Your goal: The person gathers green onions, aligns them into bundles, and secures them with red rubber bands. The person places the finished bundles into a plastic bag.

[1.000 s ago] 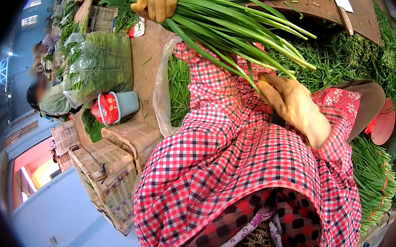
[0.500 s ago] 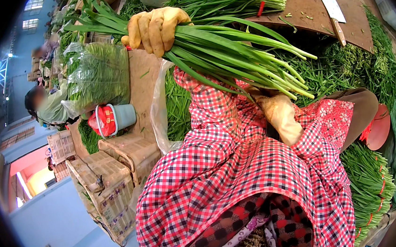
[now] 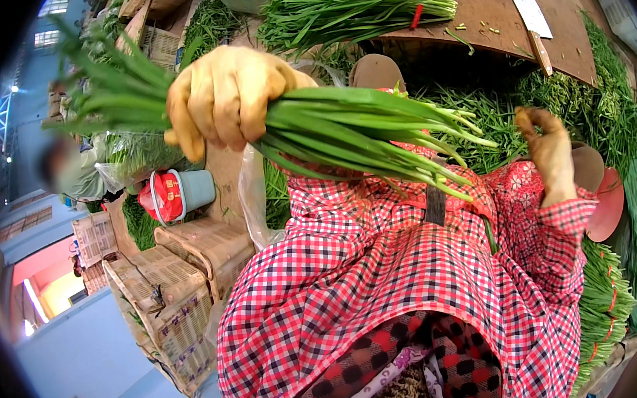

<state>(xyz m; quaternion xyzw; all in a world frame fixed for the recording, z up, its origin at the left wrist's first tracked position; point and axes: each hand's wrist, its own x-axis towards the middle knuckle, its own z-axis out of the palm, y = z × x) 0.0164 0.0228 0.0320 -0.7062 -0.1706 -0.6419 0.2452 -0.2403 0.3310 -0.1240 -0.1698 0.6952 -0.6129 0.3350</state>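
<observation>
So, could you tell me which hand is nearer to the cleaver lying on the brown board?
The right. The right hand hangs open just below the cleaver, while the left hand grips the bunch of green chives far off to its left.

The left hand [image 3: 228, 97] wears a matt, yellowish rubbery glove around smooth, glossy green chives [image 3: 358, 131]. The sleeves [image 3: 385, 269] are checked woven cloth. The worktop [image 3: 494, 39] is rough brown board; the crates [image 3: 182, 287] are woven wicker.
</observation>
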